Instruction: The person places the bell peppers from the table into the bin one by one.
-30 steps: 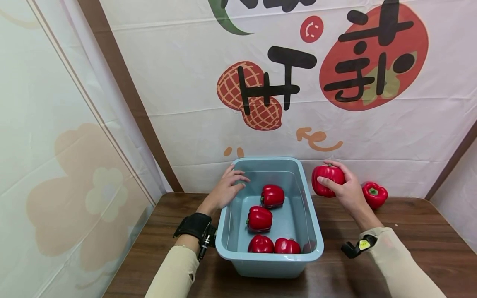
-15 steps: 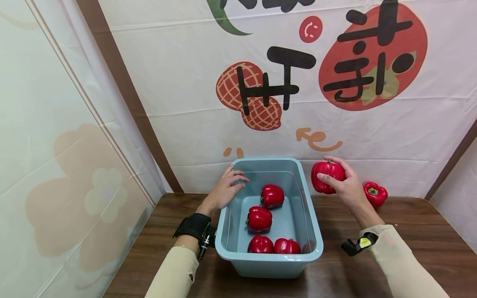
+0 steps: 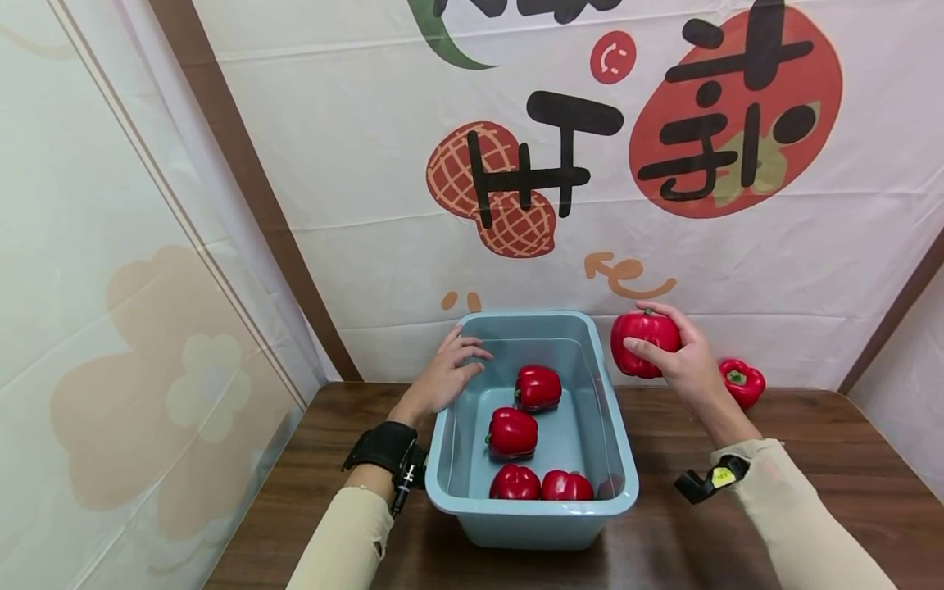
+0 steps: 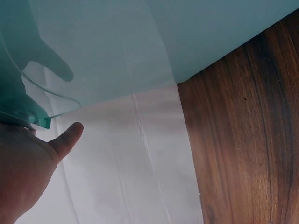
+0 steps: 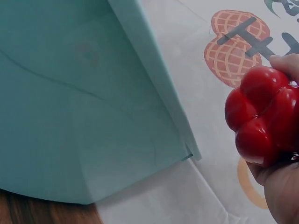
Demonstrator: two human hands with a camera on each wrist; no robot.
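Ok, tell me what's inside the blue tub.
Four red peppers lie on the floor of the blue tub: two at the near wall, two further back. The near wall hides the floor just behind it.

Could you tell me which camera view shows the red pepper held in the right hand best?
The right wrist view: the held pepper fills the frame close up, its lobed underside clear, with the right hand gripping it. The head view shows the pepper whole but small, partly covered by fingers, beside the blue tub. The left wrist view shows none of it.
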